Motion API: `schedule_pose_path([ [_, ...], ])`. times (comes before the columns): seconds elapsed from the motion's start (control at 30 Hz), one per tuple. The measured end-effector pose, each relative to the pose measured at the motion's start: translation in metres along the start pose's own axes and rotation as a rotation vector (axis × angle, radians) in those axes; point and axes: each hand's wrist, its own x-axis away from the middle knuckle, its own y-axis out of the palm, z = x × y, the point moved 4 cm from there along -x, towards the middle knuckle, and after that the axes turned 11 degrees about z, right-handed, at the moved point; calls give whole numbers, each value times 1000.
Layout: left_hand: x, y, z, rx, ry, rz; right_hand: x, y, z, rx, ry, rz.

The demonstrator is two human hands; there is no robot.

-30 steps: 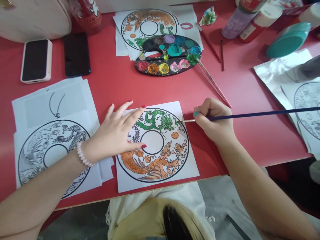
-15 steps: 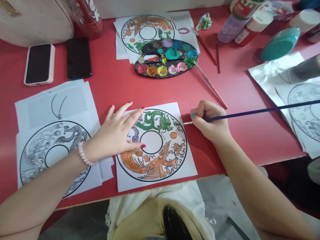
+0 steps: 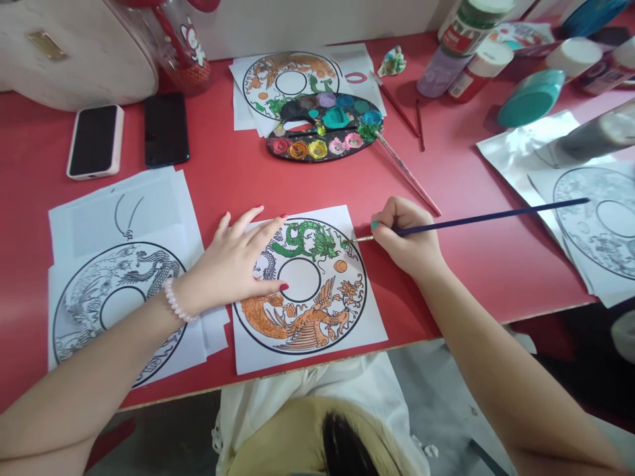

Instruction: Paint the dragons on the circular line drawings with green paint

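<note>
My left hand (image 3: 232, 264) lies flat, fingers spread, on the left part of a printed sheet (image 3: 367, 330) showing a round dragon-and-phoenix design, partly coloured green and orange. My right hand (image 3: 407, 239) is closed in a pinch on a long dark-blue paintbrush (image 3: 491, 217). The brush tip touches the green dragon at the upper right of the circle. A black palette (image 3: 322, 125) with several wells of paint sits farther back on the red table (image 3: 476, 264).
A stack of uncoloured prints (image 3: 99, 225) lies at the left. Two phones (image 3: 94, 140) rest at the back left. Another coloured print (image 3: 258, 79), loose brushes (image 3: 407, 173), paint bottles (image 3: 471, 66) and more sheets (image 3: 595, 218) stand behind and to the right.
The view has tilted, so everything sits lower and a bit left in the frame. Both hands keep their places on the sheet; the brush tip stays at the dragon.
</note>
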Motion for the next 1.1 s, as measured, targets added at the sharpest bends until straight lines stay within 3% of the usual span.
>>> schedule_pose_path([
  [1.1,0,3,-3,-37,-20,-21,0,4,0,-104,48,-66],
])
